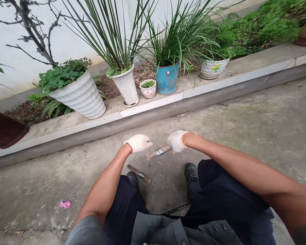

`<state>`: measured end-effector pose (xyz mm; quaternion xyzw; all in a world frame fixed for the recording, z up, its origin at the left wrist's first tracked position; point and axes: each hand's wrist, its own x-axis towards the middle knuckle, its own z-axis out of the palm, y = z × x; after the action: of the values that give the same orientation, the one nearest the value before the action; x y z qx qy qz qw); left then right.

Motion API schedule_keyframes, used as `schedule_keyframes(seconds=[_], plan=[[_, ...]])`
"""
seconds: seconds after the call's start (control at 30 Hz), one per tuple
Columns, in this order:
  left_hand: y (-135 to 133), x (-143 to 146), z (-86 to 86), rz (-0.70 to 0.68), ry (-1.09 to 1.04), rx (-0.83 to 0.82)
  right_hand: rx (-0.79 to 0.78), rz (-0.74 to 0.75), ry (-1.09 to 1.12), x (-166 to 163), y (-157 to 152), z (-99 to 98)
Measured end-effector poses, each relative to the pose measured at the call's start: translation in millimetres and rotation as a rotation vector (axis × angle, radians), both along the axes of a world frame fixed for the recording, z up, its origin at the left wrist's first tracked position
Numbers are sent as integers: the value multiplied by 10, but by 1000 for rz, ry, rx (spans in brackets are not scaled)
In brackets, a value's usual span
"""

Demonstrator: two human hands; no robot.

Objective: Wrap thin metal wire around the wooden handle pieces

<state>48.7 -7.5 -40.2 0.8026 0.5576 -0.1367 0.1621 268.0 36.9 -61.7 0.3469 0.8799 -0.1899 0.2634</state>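
Head view, bench notes:
1. Concrete pavement (219, 112) spreads beneath both hands.
2. Left hand (138, 143), gloved, hangs empty, fingers loose.
3. Right hand (177, 141), gloved, meets the taped tool (158, 152); grip unclear.
4. Short tool (139, 173) lies on the concrete.

Step appears to be tool pickup; a firm hold seems needed.

Head-worn view, facing forward and down, above left hand (138, 143), right hand (177, 141), toward concrete curb (153, 117)
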Motion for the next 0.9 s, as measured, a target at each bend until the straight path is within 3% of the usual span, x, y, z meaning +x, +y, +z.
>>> schedule_keyframes(seconds=[0.13, 0.37, 0.47, 0.57, 0.73, 0.83, 0.9], plan=[[-66, 150, 78, 37, -100, -52, 143, -184, 0, -69, 139, -7], [-66, 68, 135, 150, -308, -94, 239, -294, 278, 64, 321, 138], [-55, -42, 97, 150, -339, -121, 134, -332, 467, 140, 269, 245], [-27, -128, 29, 155, -301, -132, -125, -382, 597, 195, 180, 344], [73, -186, -64, 127, -267, -47, -482, -257, 540, 209, 55, 350], [122, -174, -92, 86, -196, 2, -519, -124, 329, 157, 3, 216], [126, -142, -106, 51, -99, 32, -381, -31, 192, 103, -19, 105]])
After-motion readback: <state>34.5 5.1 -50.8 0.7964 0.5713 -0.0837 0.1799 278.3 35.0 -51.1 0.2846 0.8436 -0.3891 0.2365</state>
